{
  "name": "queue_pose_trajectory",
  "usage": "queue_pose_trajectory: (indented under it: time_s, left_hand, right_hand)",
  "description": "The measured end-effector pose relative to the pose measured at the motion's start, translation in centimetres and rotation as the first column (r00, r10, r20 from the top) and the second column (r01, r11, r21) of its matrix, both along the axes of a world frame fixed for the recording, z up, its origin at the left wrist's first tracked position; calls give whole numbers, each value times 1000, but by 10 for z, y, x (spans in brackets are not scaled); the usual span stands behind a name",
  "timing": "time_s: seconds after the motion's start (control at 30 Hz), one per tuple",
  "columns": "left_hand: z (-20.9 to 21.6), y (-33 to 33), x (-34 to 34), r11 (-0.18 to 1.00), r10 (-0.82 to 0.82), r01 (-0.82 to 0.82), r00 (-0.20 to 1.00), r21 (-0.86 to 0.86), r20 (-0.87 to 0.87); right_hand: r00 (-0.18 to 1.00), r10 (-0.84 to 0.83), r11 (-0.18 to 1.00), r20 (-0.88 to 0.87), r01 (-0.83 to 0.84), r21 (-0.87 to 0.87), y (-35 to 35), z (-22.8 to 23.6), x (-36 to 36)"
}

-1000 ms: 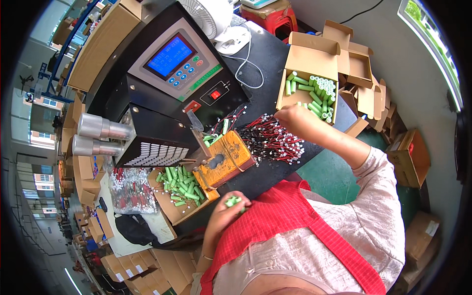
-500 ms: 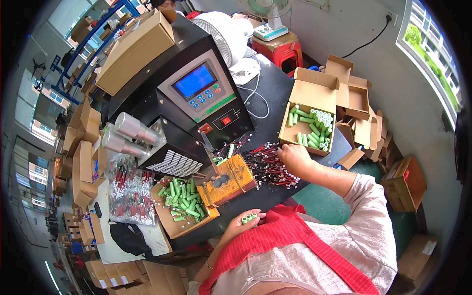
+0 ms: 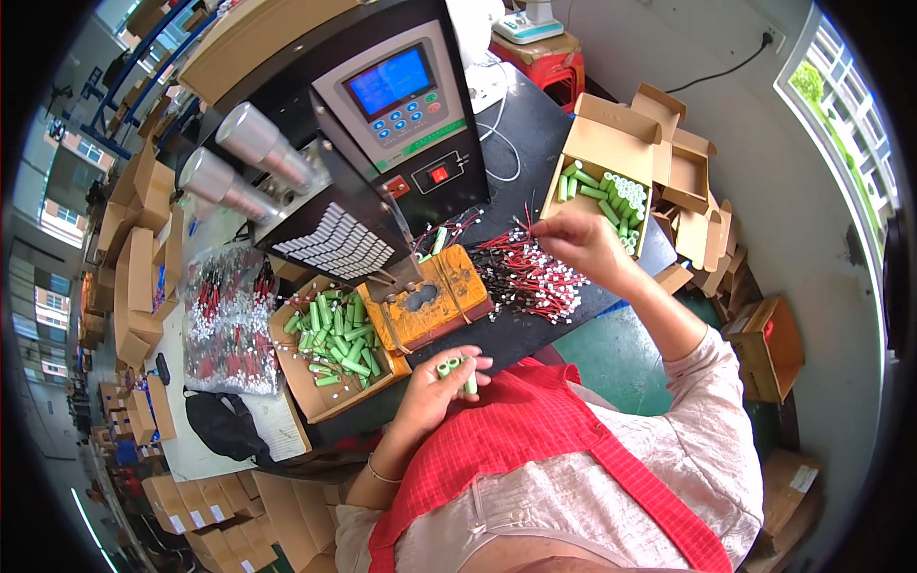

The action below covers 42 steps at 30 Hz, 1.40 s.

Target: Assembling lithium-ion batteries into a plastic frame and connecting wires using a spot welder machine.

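Left hand (image 3: 435, 387) is down by the red apron (image 3: 535, 430), fingers curled around a small bunch of green batteries (image 3: 457, 368), gripped loosely with the thumb across them. Right hand (image 3: 578, 244) is out over the pile of red and black wires (image 3: 530, 277) on the black table (image 3: 535, 134), fingertips pinching what looks like a single lead, though it's too small to be sure. My guess at what goes wrong: that bunch is only lightly held right at the table edge, so one battery could slip out and drop into the lap. The wires are also a tangle, so pulling one could drag several along. The batteries lie side by side, long axis running roughly toward the orange fixture (image 3: 430, 301), ends pointing up and away from the body.
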<state>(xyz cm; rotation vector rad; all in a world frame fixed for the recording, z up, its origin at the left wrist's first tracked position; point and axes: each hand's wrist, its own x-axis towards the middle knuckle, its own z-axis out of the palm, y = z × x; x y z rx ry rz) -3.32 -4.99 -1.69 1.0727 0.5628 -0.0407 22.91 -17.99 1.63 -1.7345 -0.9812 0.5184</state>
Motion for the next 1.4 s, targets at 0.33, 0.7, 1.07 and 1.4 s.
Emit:
queue_pose_trajectory:
  time_s: [0.33, 0.7, 1.07, 1.4]
  left_hand:
    - [25, 1, 30, 967, 213, -186, 965, -173, 153]
    - [23, 8, 33, 921, 352, -297, 911, -251, 214]
    - [15, -4, 28, 884, 453, -402, 865, -240, 216]
    - [23, 38, 16, 615, 219, -397, 916, 682, 335]
  right_hand:
    - [729, 267, 904, 631, 37, -425, -2, -33, 18]
    - [958, 196, 979, 208, -202, 4, -11, 26, -37]
    - [743, 324, 940, -586, -325, 107, 10, -23, -110]
    - [925, 217, 974, -312, -226, 5, 41, 0, -102]
